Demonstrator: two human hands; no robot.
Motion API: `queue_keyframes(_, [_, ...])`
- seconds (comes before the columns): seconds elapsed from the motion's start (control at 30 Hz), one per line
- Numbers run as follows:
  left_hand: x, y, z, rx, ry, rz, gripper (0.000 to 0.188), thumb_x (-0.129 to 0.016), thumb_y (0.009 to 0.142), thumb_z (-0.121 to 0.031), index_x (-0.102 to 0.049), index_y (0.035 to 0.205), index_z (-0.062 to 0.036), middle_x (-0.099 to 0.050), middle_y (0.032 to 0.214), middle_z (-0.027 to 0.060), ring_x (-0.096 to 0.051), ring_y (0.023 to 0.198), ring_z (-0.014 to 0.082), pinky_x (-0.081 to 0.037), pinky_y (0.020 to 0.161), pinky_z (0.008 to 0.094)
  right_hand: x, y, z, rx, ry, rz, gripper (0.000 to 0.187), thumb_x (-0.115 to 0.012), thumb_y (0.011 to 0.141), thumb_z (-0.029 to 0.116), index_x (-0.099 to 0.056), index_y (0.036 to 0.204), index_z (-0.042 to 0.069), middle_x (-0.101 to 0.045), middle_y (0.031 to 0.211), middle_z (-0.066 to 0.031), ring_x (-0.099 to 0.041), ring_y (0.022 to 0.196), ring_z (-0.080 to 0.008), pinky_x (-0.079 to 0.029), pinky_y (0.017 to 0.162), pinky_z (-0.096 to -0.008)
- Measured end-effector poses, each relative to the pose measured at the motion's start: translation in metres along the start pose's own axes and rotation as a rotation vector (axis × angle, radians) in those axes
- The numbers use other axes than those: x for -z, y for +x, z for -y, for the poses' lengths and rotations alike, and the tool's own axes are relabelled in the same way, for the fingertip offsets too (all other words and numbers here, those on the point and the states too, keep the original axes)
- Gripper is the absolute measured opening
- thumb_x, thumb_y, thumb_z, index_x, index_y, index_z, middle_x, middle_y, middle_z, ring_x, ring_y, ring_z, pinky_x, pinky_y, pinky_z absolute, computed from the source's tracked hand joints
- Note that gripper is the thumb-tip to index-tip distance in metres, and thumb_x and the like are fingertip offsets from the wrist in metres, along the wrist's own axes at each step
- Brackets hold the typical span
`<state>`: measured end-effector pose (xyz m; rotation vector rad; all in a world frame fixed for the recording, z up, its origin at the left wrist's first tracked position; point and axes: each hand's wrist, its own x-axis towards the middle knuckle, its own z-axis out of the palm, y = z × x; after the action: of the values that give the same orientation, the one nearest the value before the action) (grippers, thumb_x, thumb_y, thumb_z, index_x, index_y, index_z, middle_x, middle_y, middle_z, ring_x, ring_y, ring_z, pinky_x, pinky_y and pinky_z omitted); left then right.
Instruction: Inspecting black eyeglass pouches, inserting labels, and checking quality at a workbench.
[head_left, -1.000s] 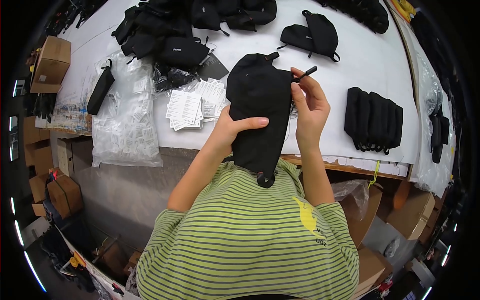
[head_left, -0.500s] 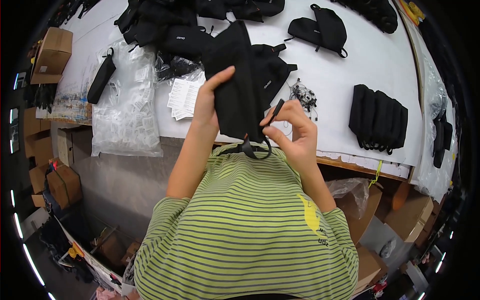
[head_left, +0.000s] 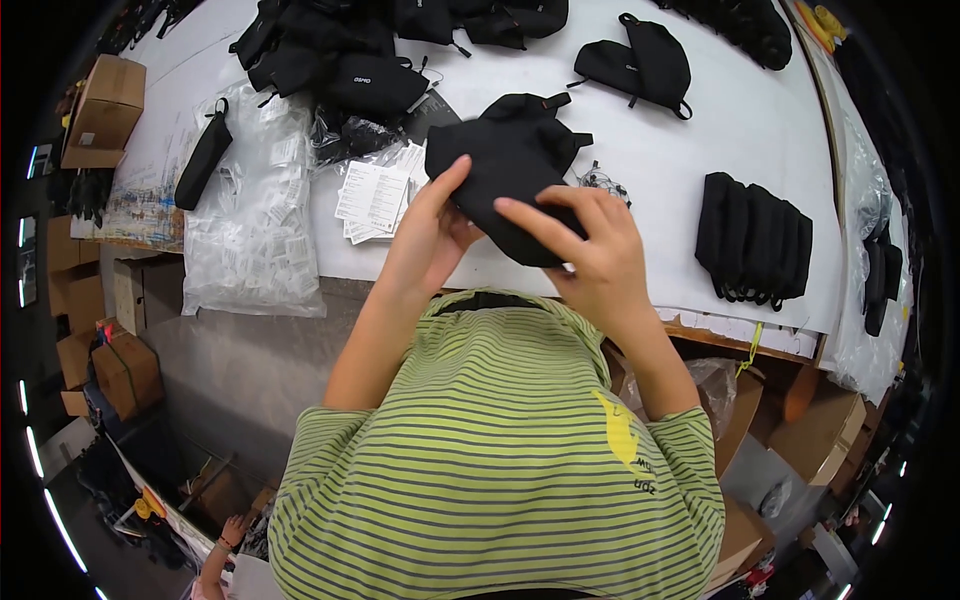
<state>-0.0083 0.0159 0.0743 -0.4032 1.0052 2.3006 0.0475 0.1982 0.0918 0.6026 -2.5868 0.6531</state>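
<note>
Both my hands hold a soft black fabric pouch [head_left: 490, 165] over the near edge of the white table. My left hand [head_left: 425, 240] grips its left side, thumb on top and fingers underneath. On the right side, my right hand [head_left: 605, 255] pinches the pouch, with its fingers laid over the fabric. Just beyond lies another black pouch [head_left: 530, 108] with small loops, partly covered by the held one. White printed cards [head_left: 372, 195] lie by my left hand, and a tangle of thin black cords [head_left: 603, 180] sits beyond my right hand.
Black pouches are piled [head_left: 340, 75] at the far left, and two more [head_left: 640, 65] lie far right. A row of pouches [head_left: 755, 240] stands at right. A clear bag of tags [head_left: 250, 230] hangs over the left edge. Another person's arm [head_left: 222, 555] shows lower left.
The pouch was upright with a strap dangling near me; now it is turned and lowered toward the table. My right hand has moved from the strap's black tab onto the pouch fabric.
</note>
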Motion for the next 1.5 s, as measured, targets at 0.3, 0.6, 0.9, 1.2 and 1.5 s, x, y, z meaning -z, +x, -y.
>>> queue_keyframes(0.3, [0.035, 0.0, -0.021, -0.664, 0.628, 0.347, 0.063, -0.069, 0.08, -0.007, -0.039, 0.135, -0.0063, -0.055, 0.121, 0.0133, -0.056, 0.102, 0.0181, -0.042, 0.091, 0.0277, 0.024, -0.007, -0.013, -0.438, 0.904, -0.087, 0.035, -0.07, 0.074, 0.003, -0.064, 0.108, 0.005, -0.063, 0.094, -0.0047, -0.059, 0.084, -0.0125, -0.045, 0.076, -0.0218])
queue_keyframes(0.6, [0.038, 0.0, -0.03, -0.71, 1.038, 0.383, 0.02, -0.074, 0.073, -0.014, -0.071, 0.089, -0.0036, -0.054, 0.09, 0.0037, -0.05, 0.083, 0.015, -0.039, 0.074, 0.0242, 0.035, -0.026, -0.043, -0.543, 0.839, 0.179, 0.029, -0.072, 0.071, 0.004, -0.072, 0.099, 0.01, -0.063, 0.091, -0.0026, -0.048, 0.06, -0.003, -0.037, 0.055, -0.0162])
queue_keyframes(0.9, [0.017, 0.001, -0.019, -0.805, 1.213, 0.376, 0.028, -0.077, 0.066, -0.02, -0.072, 0.089, -0.0042, -0.05, 0.089, 0.0077, -0.052, 0.086, 0.0211, -0.04, 0.078, 0.0285, 0.051, -0.037, -0.033, -0.536, 0.616, 0.192, 0.039, -0.074, 0.073, 0.007, -0.068, 0.111, 0.013, -0.062, 0.109, -0.0107, -0.058, 0.067, -0.0099, -0.049, 0.06, -0.022])
queue_keyframes(1.2, [0.051, 0.017, -0.027, -0.779, 1.258, 0.032, 0.026, -0.055, 0.092, -0.023, -0.065, 0.102, -0.0016, -0.048, 0.12, 0.0112, -0.048, 0.105, 0.0219, -0.04, 0.086, 0.0314, 0.087, -0.084, -0.091, -0.677, 0.612, -0.089, 0.035, -0.075, 0.074, 0.009, -0.069, 0.108, 0.012, -0.065, 0.101, -0.0065, -0.059, 0.067, -0.005, -0.047, 0.059, -0.0186])
queue_keyframes(1.5, [0.209, 0.018, -0.031, -0.673, 1.875, -0.592, 0.064, -0.067, 0.082, -0.038, -0.047, 0.128, 0.0018, -0.044, 0.126, 0.0228, -0.039, 0.12, 0.0377, -0.029, 0.102, 0.0452, 0.206, -0.217, -0.236, -0.884, -0.369, -0.808, 0.047, -0.071, 0.08, 0.02, -0.058, 0.125, 0.013, -0.064, 0.106, -0.0128, -0.061, 0.062, -0.0128, -0.047, 0.057, -0.0253])
